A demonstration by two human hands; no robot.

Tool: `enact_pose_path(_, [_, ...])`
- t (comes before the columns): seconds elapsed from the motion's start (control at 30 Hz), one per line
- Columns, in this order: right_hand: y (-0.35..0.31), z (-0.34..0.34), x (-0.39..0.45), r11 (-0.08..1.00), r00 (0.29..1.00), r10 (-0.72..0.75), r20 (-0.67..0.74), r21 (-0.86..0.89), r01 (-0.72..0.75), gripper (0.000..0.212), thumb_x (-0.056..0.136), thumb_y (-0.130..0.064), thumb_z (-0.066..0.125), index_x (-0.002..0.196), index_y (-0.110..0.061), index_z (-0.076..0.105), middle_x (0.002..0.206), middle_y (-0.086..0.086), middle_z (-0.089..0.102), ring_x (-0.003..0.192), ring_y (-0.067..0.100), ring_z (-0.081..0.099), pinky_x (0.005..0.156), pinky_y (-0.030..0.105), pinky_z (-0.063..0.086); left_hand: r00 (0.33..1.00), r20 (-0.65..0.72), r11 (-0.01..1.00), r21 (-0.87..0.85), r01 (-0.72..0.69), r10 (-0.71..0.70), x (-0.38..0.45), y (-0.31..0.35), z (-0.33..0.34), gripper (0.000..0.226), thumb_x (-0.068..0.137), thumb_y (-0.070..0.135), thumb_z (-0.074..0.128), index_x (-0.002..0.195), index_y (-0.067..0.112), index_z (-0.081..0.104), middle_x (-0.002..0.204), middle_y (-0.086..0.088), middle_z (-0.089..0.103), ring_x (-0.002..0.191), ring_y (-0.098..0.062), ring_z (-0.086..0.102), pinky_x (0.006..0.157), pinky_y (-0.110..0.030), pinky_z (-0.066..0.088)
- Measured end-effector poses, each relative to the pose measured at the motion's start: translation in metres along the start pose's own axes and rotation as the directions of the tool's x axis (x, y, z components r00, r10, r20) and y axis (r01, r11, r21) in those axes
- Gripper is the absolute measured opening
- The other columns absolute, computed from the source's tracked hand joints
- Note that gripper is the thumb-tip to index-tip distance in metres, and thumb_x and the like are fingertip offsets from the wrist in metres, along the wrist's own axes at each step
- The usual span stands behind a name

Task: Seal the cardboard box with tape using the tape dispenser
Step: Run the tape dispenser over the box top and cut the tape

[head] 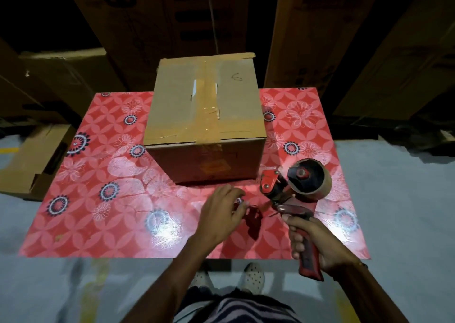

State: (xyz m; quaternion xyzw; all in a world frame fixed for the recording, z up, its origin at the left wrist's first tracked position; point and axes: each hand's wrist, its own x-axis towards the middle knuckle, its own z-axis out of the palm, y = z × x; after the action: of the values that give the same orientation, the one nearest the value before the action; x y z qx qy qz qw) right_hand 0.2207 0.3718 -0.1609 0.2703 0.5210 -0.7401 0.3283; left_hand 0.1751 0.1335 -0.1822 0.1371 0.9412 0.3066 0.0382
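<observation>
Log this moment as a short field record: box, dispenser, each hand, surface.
box: cardboard box, flaps closed, tape strips already along the top seam
dispenser: red tape dispenser, roll loaded, near the box's right front corner
right hand: grips the dispenser's handle
left hand: over the table, fingers loosely curled
surface: table with red floral cover

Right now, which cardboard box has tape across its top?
The closed box on the red patterned table. The boxes on the floor and stacked behind it show no such tape.
</observation>
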Motion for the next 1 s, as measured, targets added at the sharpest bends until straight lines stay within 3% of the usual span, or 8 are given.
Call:
enact_pose_path(0.1, [-0.008,-0.009,0.0,0.992,0.993,0.114,0.009,0.059,-0.115,0.03,0.085,-0.023,0.073,0.066,-0.016,0.051,0.051,0.001,0.037,0.036,0.015,0.037,0.041,0.027,0.038,0.933,0.34,0.952,-0.226,0.204,-0.12,0.009,-0.004,0.027,0.061,0.091,0.037,0.069,0.145,0.021,0.047,0.136,-0.003,0.049,0.125,-0.021,0.05,0.103,-0.04,0.045])
enact_pose_path(0.17, [-0.012,-0.014,0.001,0.985,0.988,0.152,0.018,0.084,-0.153,0.032,0.085,-0.026,0.072,0.062,-0.017,0.051,0.05,0.0,0.038,0.035,0.013,0.037,0.039,0.025,0.037,0.913,0.394,0.944,-0.246,0.219,-0.11,0.02,-0.002,0.039,0.06,0.088,0.03,0.073,0.143,0.02,0.049,0.134,-0.005,0.05,0.122,-0.022,0.054,0.102,-0.038,0.047])
enact_pose_path(0.3, [-0.023,-0.026,0.007,0.979,0.981,0.191,0.019,0.072,-0.192,0.034,0.085,-0.029,0.071,0.06,-0.018,0.051,0.049,-0.002,0.04,0.033,0.011,0.038,0.037,0.024,0.036,0.931,0.339,0.947,-0.233,0.219,-0.132,0.045,0.01,0.047,0.009,0.087,0.016,0.07,0.092,0.023,0.07,0.101,-0.004,0.062,0.093,-0.023,0.063,0.081,-0.031,0.049])
enact_pose_path(0.4, [-0.027,-0.038,0.016,0.972,0.977,0.207,0.045,0.099,-0.211,0.033,0.084,-0.031,0.07,0.062,-0.018,0.051,0.047,-0.003,0.041,0.033,0.011,0.039,0.037,0.023,0.038,0.938,0.309,0.943,-0.237,0.235,-0.157,0.064,0.015,0.051,0.019,0.087,0.01,0.066,0.076,0.026,0.065,0.089,-0.003,0.064,0.083,-0.024,0.064,0.078,-0.04,0.054])
enact_pose_path(0.5, [-0.029,-0.051,0.028,0.955,0.973,0.208,0.099,0.196,-0.224,0.032,0.086,-0.031,0.068,0.063,-0.017,0.05,0.044,-0.003,0.042,0.031,0.011,0.04,0.037,0.022,0.038,0.94,0.279,0.95,-0.184,0.251,-0.195,0.079,0.017,0.058,0.014,0.086,0.009,0.064,0.081,0.021,0.069,0.09,-0.004,0.064,0.085,-0.025,0.064,0.078,-0.036,0.052])
enact_pose_path(0.7, [-0.032,-0.075,0.05,0.919,0.968,0.137,0.209,0.339,-0.203,0.032,0.081,-0.031,0.074,0.064,-0.012,0.054,0.044,-0.001,0.046,0.032,0.012,0.045,0.037,0.024,0.043,0.947,0.171,0.958,-0.053,0.283,-0.27,0.099,0.036,0.069,0.009,0.092,0.022,0.06,0.097,0.026,0.067,0.096,-0.01,0.074,0.094,-0.039,0.067,0.074,-0.038,0.053])
enact_pose_path(0.87, [-0.042,-0.089,0.05,0.987,0.989,0.15,0.006,0.053,-0.15,0.038,0.095,-0.034,0.063,0.065,-0.011,0.058,0.051,0.004,0.05,0.038,0.017,0.049,0.041,0.025,0.044,0.967,0.097,0.967,0.121,0.223,-0.235,0.114,0.051,0.075,0.019,0.098,0.018,0.047,0.109,0.018,0.063,0.103,-0.019,0.072,0.098,-0.045,0.065,0.075,-0.043,0.05])
enact_pose_path(1.0, [-0.045,-0.094,0.053,0.987,0.975,-0.103,-0.197,-0.139,0.076,0.033,0.093,-0.028,0.07,0.073,-0.004,0.061,0.058,0.014,0.057,0.043,0.023,0.053,0.044,0.027,0.045,0.978,0.066,0.971,0.152,0.186,-0.198,0.123,0.057,0.077,0.022,0.097,0.011,0.045,0.113,0.014,0.06,0.103,-0.02,0.07,0.096,-0.043,0.068,0.074,-0.044,0.051])
